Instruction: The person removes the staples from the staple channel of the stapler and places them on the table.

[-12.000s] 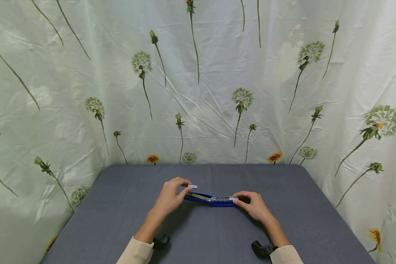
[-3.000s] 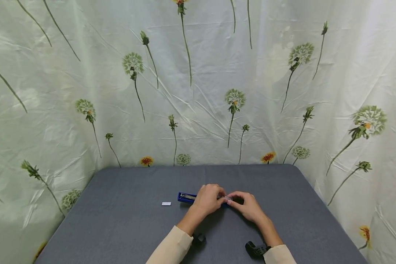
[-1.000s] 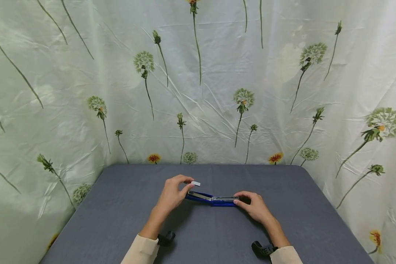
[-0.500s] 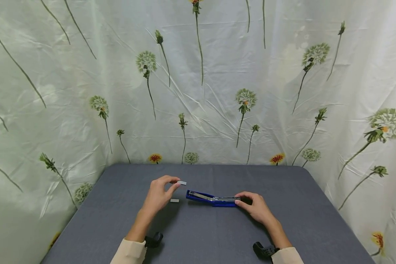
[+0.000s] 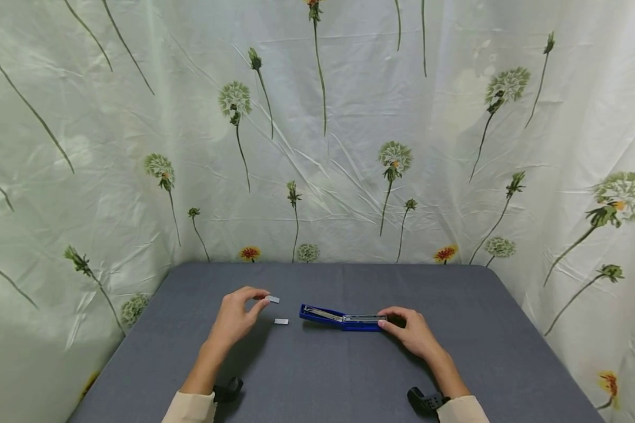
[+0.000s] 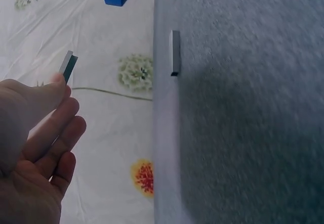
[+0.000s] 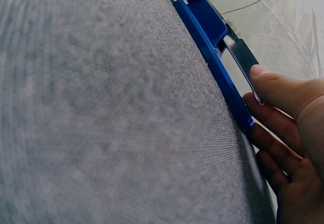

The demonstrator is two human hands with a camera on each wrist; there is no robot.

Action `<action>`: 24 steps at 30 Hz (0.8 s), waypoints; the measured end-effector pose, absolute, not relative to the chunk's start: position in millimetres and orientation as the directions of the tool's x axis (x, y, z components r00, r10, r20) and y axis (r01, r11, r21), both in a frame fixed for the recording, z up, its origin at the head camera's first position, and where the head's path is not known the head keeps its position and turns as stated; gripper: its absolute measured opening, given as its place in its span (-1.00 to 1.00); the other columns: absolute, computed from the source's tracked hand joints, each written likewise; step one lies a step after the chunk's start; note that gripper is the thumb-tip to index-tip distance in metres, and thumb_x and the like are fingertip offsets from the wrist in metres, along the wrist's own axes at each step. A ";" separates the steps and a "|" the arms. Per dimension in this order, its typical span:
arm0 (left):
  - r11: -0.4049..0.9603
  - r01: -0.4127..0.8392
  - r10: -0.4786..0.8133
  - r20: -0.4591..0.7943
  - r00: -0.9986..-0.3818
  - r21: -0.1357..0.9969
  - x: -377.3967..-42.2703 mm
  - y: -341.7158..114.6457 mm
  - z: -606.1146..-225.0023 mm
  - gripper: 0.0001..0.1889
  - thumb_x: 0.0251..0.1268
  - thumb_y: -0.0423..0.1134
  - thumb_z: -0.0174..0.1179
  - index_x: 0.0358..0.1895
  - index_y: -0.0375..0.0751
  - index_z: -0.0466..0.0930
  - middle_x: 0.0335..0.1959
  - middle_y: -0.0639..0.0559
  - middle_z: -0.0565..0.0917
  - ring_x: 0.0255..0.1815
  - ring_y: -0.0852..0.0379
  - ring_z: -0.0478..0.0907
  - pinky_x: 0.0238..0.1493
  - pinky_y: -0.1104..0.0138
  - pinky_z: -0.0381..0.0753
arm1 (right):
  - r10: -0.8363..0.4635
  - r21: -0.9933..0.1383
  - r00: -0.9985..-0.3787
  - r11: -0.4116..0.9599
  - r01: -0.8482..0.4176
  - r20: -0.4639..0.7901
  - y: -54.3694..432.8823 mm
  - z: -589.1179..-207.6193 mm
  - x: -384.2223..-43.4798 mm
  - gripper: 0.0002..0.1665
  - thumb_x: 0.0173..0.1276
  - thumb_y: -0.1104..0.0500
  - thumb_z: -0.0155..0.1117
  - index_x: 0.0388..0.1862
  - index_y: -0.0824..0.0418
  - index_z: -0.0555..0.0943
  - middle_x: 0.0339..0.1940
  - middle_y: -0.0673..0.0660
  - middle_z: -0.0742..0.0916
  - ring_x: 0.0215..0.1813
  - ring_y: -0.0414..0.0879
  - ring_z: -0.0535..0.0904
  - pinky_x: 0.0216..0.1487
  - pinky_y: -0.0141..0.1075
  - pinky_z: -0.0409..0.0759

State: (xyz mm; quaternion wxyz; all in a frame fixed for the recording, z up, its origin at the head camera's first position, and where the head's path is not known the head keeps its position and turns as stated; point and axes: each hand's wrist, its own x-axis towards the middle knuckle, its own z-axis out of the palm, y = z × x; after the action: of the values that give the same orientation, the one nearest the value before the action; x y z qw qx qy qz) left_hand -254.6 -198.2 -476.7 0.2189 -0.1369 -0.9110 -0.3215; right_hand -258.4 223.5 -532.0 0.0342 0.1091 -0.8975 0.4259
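A blue stapler [image 5: 323, 315] lies folded wide apart on the table, its top half tilted up to the left. My right hand [image 5: 415, 335] grips the stapler's right end; in the right wrist view the thumb presses on the dark metal magazine [image 7: 243, 57]. Left of the stapler, my left hand [image 5: 233, 320] pinches a short grey strip of staples [image 5: 273, 299] between thumb and fingers, held above the table. A second staple strip [image 5: 281, 321] lies on the table between that hand and the stapler. The left wrist view shows the held strip's channel-like underside.
The grey cloth-covered table [image 5: 344, 376] has rounded far corners. Behind it hangs a pale curtain [image 5: 317, 147] printed with dandelions. Black bands with cameras sit on both wrists.
Three seconds ago both hands were at the stapler's magazine. One second ago the left hand held a strip over the stapler; it has since moved left with it. The right hand stays put.
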 end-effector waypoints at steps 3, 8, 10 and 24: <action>0.762 0.385 0.106 0.486 -0.867 0.521 -253.5 -203.4 -479.6 -0.80 0.28 -0.25 0.45 -0.07 -0.15 0.82 -0.15 -0.01 0.80 -0.06 -0.05 0.75 0.02 -0.04 0.69 | -0.166 -0.756 -0.976 0.618 -0.217 0.144 223.6 -531.5 -258.8 -0.79 0.36 -0.09 0.46 -0.07 -0.14 0.77 -0.10 -0.12 0.80 -0.06 -0.21 0.65 0.06 -0.21 0.59; 0.758 0.387 0.112 0.479 -0.871 0.525 -252.3 -212.6 -481.0 -0.81 0.28 -0.23 0.45 -0.06 -0.12 0.82 -0.14 0.00 0.80 -0.04 -0.06 0.75 0.02 -0.05 0.69 | -0.162 -0.757 -0.976 0.617 -0.215 0.145 222.8 -531.2 -258.9 -0.79 0.36 -0.08 0.46 -0.06 -0.13 0.77 -0.08 -0.11 0.81 -0.04 -0.19 0.66 0.08 -0.17 0.59; 0.758 0.381 0.113 0.468 -0.876 0.529 -252.4 -216.4 -480.9 -0.81 0.28 -0.23 0.45 -0.07 -0.10 0.82 -0.14 0.01 0.80 -0.04 -0.06 0.75 0.03 -0.05 0.68 | -0.162 -0.757 -0.976 0.616 -0.216 0.147 222.6 -531.2 -258.7 -0.79 0.37 -0.08 0.46 -0.06 -0.12 0.77 -0.07 -0.10 0.81 -0.02 -0.17 0.67 0.09 -0.16 0.59; 0.767 0.302 0.088 0.373 -0.924 0.566 -254.3 -235.4 -494.6 -0.85 0.24 -0.20 0.49 -0.14 -0.07 0.83 -0.21 0.07 0.82 -0.05 -0.05 0.75 0.06 -0.06 0.66 | -0.158 -0.750 -0.975 0.624 -0.220 0.154 223.0 -532.3 -259.6 -0.80 0.35 -0.08 0.48 -0.07 -0.15 0.77 -0.07 -0.11 0.81 -0.04 -0.21 0.65 0.08 -0.20 0.59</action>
State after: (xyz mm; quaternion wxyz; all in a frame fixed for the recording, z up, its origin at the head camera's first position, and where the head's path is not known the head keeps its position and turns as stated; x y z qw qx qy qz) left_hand -254.3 -235.4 -494.6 0.1645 -0.1054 -0.9254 -0.3247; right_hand -259.6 223.0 -532.3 0.0365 0.1049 -0.9004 0.4207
